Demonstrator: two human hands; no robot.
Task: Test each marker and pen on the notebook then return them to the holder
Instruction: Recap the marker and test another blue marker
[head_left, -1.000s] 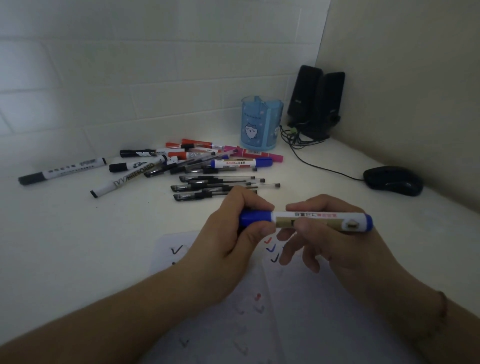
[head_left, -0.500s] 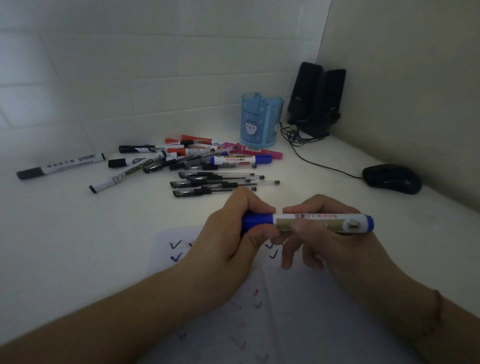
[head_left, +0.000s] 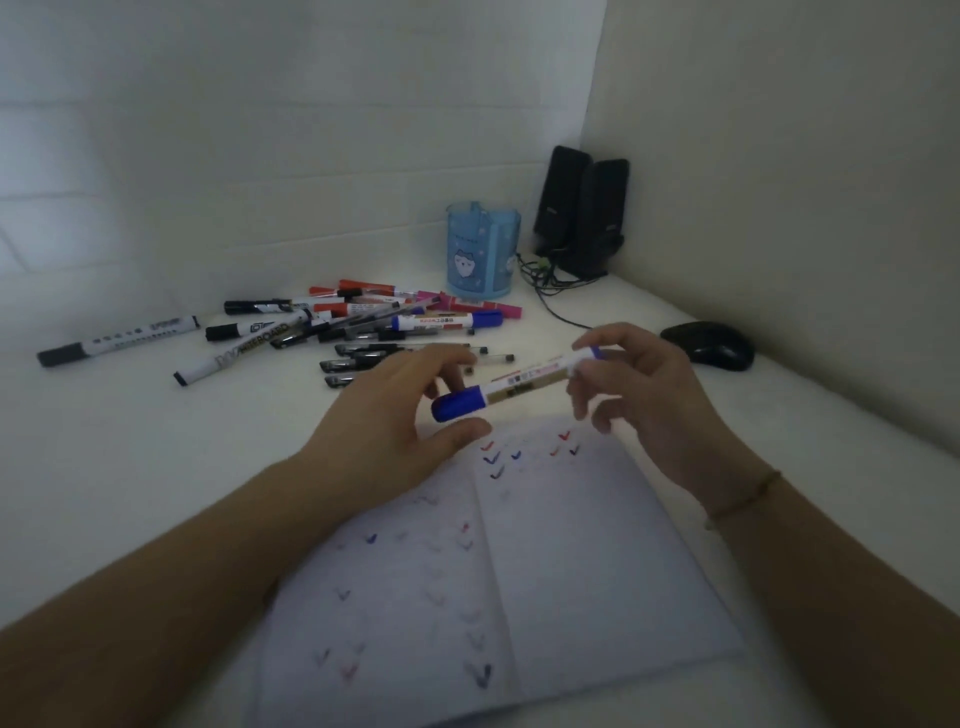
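Note:
A blue-capped whiteboard marker (head_left: 524, 384) hangs tilted above the open notebook (head_left: 571, 582), cap end low and to the left. My right hand (head_left: 649, 400) pinches its far end. My left hand (head_left: 395, 415) sits by the blue cap with thumb and fingers spread around it, not gripping. The notebook pages carry several red, blue and dark check marks. The light blue holder (head_left: 483, 249) stands at the back by the wall. A pile of markers and pens (head_left: 363, 325) lies loose on the desk in front of the holder.
Two black speakers (head_left: 582, 213) stand in the corner with a cable (head_left: 561, 312) running over the desk. A black mouse (head_left: 709, 345) lies at the right by the wall. A lone black-capped marker (head_left: 119, 340) lies far left.
My left hand has let go of the blue cap and spread its fingers. The marker has tilted, its far end raised in my right hand.

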